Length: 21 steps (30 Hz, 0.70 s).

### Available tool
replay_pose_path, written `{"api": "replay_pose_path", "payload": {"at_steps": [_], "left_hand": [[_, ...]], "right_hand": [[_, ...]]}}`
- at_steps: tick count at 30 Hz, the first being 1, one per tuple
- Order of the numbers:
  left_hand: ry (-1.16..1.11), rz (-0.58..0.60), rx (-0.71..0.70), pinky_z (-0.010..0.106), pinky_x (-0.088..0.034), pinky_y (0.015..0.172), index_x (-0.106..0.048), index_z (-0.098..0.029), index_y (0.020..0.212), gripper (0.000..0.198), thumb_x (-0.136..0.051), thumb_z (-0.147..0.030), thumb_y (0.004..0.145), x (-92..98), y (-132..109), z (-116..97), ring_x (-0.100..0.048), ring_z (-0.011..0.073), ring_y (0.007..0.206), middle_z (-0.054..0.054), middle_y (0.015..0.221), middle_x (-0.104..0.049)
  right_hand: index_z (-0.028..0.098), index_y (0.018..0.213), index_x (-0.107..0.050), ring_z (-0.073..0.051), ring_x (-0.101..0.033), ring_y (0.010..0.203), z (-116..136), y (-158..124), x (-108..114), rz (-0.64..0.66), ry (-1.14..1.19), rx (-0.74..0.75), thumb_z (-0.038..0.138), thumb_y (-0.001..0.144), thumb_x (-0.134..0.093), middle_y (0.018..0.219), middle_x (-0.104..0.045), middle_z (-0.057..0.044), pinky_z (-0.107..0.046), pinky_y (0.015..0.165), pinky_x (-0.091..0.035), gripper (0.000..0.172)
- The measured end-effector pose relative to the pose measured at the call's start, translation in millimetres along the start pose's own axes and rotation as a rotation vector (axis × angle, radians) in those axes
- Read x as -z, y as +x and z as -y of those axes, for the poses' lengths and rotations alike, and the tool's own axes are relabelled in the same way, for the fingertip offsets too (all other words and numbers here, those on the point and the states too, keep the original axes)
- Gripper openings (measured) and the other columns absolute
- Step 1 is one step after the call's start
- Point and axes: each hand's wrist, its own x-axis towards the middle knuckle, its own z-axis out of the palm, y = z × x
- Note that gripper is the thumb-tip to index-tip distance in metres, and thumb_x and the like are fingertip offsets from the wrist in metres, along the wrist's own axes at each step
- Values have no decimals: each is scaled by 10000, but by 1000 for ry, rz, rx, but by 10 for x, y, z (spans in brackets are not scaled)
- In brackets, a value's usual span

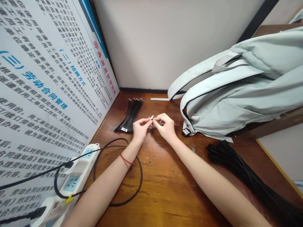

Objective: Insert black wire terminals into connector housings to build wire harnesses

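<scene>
Left hand [141,130], right hand [166,127] pinching small white connector [151,117] between fingertips; black wire bundle [130,115] left of connector; zipped pale-green backpack [227,85] right of connector, contents hidden.

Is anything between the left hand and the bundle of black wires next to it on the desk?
Nothing visible: the left hand, pinching a small white-tipped wire with the right hand, sits right beside the black wire bundle on the wooden desk.
</scene>
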Motion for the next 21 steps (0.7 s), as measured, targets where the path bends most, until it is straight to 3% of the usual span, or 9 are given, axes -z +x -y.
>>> {"api": "replay_pose_path", "payload": {"at_steps": [21], "left_hand": [[45,93,9,310,-527,661,-714,-129,693,264,-787,-281,490,17,-3,-5,-638,159,659,71,755,-719]], "right_hand": [[183,631,-635,-122,-516,623,-106,38,17,66,218,-194,277,688,-641,726,-611,-11,-268,580,-391,110]]}}
